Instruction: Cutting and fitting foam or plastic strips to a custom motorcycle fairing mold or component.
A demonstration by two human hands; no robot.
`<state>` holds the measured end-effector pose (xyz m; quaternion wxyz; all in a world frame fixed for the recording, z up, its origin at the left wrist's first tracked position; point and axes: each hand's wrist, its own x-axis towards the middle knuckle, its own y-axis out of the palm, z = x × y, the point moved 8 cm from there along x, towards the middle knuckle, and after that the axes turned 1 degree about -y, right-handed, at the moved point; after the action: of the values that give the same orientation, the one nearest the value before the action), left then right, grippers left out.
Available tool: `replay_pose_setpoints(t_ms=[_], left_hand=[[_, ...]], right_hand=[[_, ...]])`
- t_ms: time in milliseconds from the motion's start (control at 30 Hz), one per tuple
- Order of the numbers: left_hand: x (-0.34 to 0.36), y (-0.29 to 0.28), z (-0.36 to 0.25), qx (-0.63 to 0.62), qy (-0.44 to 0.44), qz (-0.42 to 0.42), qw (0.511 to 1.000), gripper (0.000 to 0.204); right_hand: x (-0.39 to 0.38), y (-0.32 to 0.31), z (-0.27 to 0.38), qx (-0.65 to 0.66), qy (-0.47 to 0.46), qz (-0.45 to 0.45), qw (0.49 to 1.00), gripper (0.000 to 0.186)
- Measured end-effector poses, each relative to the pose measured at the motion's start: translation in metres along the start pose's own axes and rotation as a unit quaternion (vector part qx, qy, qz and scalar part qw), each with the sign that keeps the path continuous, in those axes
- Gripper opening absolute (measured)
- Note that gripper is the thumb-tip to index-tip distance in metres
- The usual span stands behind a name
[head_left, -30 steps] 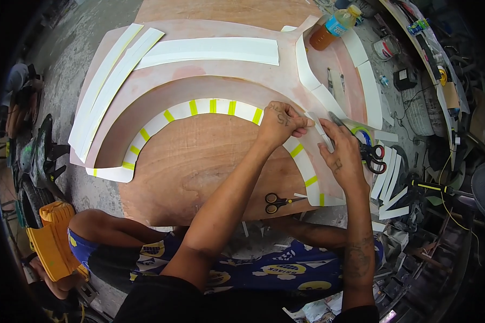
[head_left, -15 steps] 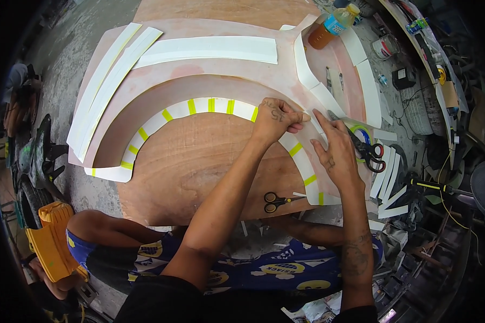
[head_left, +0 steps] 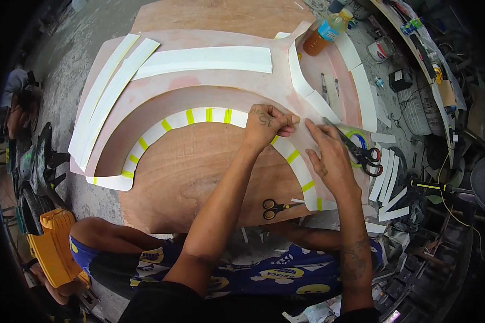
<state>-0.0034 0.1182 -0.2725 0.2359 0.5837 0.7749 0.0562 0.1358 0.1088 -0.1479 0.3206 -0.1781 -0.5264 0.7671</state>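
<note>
A large pinkish panel (head_left: 188,81) with an arched cutout lies before me. White strips (head_left: 161,128) follow the arch's inner edge, crossed by short yellow-green tape pieces (head_left: 189,116). Above the arch's right side, my left hand (head_left: 269,126) is closed in a pinch; what its fingertips hold is too small to make out. My right hand (head_left: 331,153) is beside it, thumb apart and fingers stretched toward the pinch, with nothing visible in it. Scissors with red-and-black handles (head_left: 369,157) lie partly behind its fingers, over a green-edged tape roll (head_left: 355,141).
Long white strips (head_left: 204,59) rest on the panel's far side. A bottle of amber liquid (head_left: 326,33) stands at far right. Small yellow-and-black scissors (head_left: 274,208) lie on the plywood (head_left: 199,172) near my legs. Loose white strips (head_left: 388,177) and a screwdriver (head_left: 428,185) lie at right.
The whole view has shifted a little, with the scene lower in the picture. Both hands have moved slightly left along the panel, the left still pinching and the right still spread.
</note>
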Motion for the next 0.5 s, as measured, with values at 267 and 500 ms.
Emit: replay_pose_setpoints(t_ms=[267,500], left_hand=[[-0.028,0.005,-0.001,-0.051,-0.1,0.03,0.993,0.051],[-0.019,0.028,0.008,-0.064,-0.051,0.005,0.997,0.02]], right_hand=[[-0.009,0.01,-0.013,0.013,0.002,-0.015,1.0,0.069],[-0.004,0.006,-0.013,0.027,0.001,-0.005,1.0,0.068]])
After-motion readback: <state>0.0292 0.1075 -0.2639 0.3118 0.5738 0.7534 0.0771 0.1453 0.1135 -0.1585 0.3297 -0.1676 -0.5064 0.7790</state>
